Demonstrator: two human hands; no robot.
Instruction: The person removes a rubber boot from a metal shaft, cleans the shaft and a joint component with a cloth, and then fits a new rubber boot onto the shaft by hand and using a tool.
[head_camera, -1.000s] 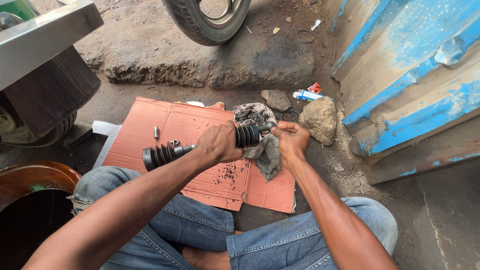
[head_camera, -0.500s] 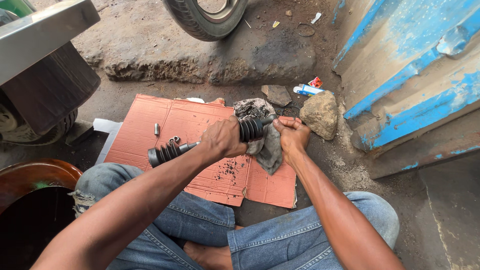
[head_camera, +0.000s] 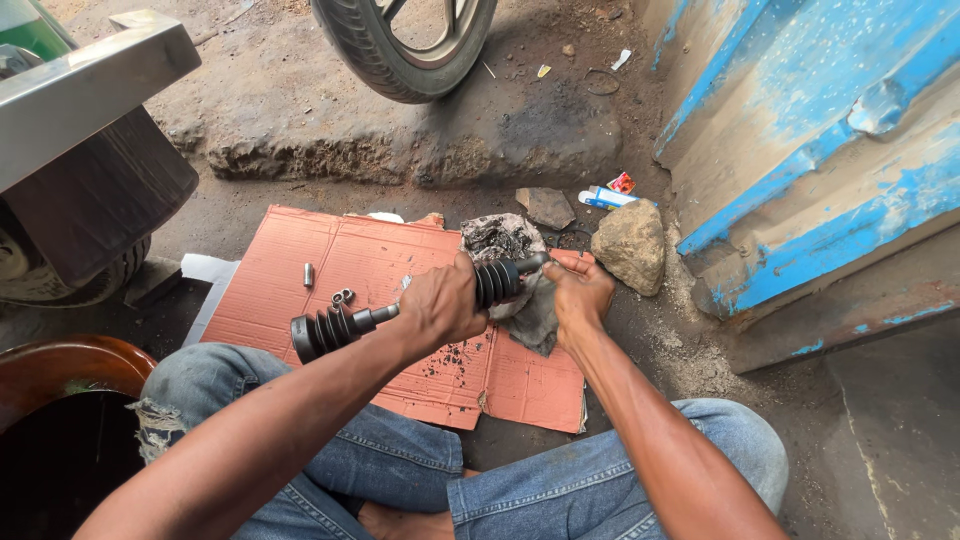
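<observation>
Axle shaft (head_camera: 372, 318) with two ribbed rubber boots was held above red cardboard (head_camera: 300, 280): left hand (head_camera: 440, 305) clenched mid-shaft, right hand (head_camera: 580, 290) gripping far end. Both boots fitted; loose small metal parts (head_camera: 342, 297) remained unused.

My left hand (head_camera: 440, 305) hides the shaft's (head_camera: 375, 318) middle, and the wheel (head_camera: 405, 45) at twelve o'clock is cut off by the top edge.

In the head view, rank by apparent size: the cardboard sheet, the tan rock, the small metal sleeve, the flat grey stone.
1. Cardboard sheet, largest by far.
2. Tan rock.
3. Flat grey stone, a little smaller than the rock; it lies slightly farther from the camera, so the gap is unsure.
4. Metal sleeve, smallest.
</observation>
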